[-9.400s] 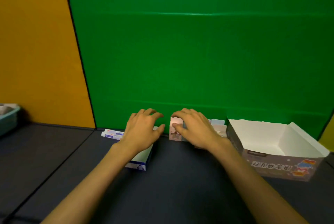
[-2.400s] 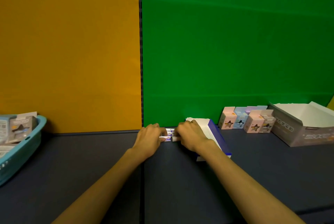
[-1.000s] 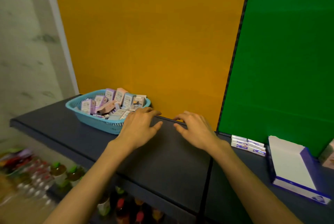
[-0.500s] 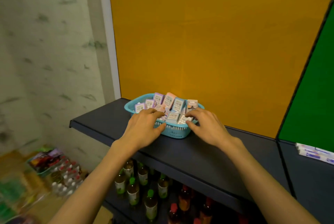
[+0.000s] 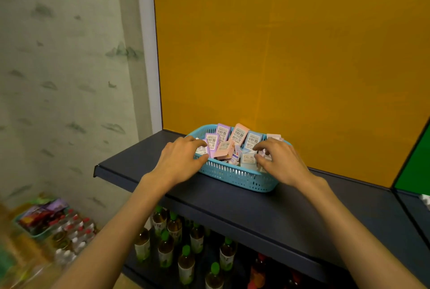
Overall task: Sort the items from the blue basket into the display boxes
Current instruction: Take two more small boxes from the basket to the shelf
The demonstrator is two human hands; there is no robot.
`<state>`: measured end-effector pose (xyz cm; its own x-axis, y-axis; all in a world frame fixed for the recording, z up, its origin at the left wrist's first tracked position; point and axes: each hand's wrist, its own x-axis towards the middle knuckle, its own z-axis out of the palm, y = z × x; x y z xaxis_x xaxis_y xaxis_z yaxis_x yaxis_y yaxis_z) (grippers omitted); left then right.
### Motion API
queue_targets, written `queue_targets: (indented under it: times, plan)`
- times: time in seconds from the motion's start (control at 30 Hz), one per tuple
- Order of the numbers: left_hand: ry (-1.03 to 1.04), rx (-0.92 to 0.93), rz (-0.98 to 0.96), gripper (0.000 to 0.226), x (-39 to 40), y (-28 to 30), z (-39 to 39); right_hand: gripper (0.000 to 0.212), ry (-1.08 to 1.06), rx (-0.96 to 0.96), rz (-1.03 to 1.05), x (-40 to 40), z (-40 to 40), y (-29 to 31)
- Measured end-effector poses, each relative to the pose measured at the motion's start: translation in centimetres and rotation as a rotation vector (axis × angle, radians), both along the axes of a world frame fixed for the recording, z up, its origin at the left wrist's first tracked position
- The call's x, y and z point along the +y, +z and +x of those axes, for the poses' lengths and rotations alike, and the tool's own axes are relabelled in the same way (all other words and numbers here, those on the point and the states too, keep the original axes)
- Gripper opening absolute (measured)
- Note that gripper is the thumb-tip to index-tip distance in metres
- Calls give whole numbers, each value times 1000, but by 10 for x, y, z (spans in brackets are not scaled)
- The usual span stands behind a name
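- Head view: a dark matte shelf (image 5: 267,214) juts from an orange panel (image 5: 290,44); a pale patterned wall (image 5: 65,67) stands beyond the shelf's left end.
- Green-capped bottles (image 5: 186,263) stand below the shelf.
- A blue perforated plastic basket (image 5: 235,175) sits near the shelf's back left corner, heaped with small pastel cartons (image 5: 237,136).
- The left hand (image 5: 179,163) hovers at the basket's left rim, fingers loosely spread.
- The right hand (image 5: 281,163) reaches over its right side, fingers bent and apart; I cannot tell whether it holds a carton.

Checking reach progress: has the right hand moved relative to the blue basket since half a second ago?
Yes. The right hand has moved forward over the blue basket rim.
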<state>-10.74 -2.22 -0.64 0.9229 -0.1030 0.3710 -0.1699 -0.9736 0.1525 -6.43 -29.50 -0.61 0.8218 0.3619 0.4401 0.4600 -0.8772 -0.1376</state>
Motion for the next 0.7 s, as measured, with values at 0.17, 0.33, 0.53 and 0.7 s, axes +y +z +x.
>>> queue_targets:
  times: [0.17,0.33,0.53,0.7]
  plan:
    - [-45,21,40,43,15,8,47,28,-56,-9,34,11,35,-3]
    - [-68,81,110,49,24,13,99,27,-125,18,37,2,66,-2]
    - [-106,175,237,55,27,0,149,22,-234,32,45,-20,87,-7]
    - [-183,294,309,56,30,-6,170,24,-338,25,-38,-28,95,-14]
